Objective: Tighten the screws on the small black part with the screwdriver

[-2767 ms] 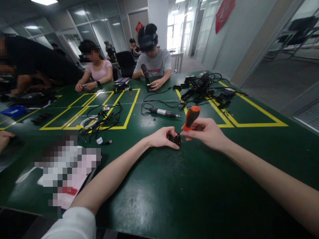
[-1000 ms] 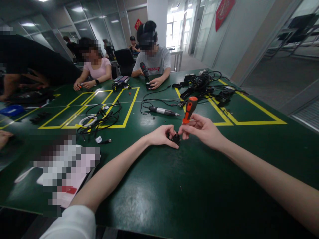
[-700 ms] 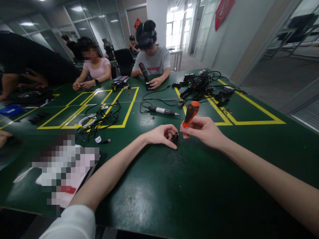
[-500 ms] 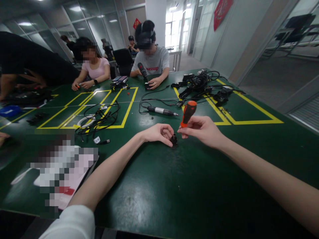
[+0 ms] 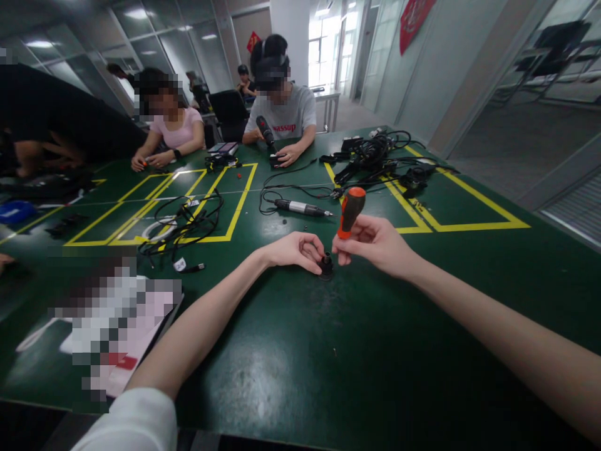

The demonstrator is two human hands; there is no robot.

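Note:
My left hand rests on the table with thumb and fingers closed around a small black round part. This part has a wide flat base and a short upright stub on top. Just to its right, my right hand grips a screwdriver with an orange and black handle. The handle points up and leans slightly right. Its lower end is in my fingers, close to the black part, and I cannot make out the shaft or tip.
Beyond my hands lies a corded electric screwdriver. Tangled cables are at left and a bigger cable heap at back right. Yellow tape marks the green table. Blurred-out items lie near my left arm. Co-workers sit across.
The whole view has shifted slightly. Both hands keep their holds, and the screwdriver stays beside the black part with hardly any movement.

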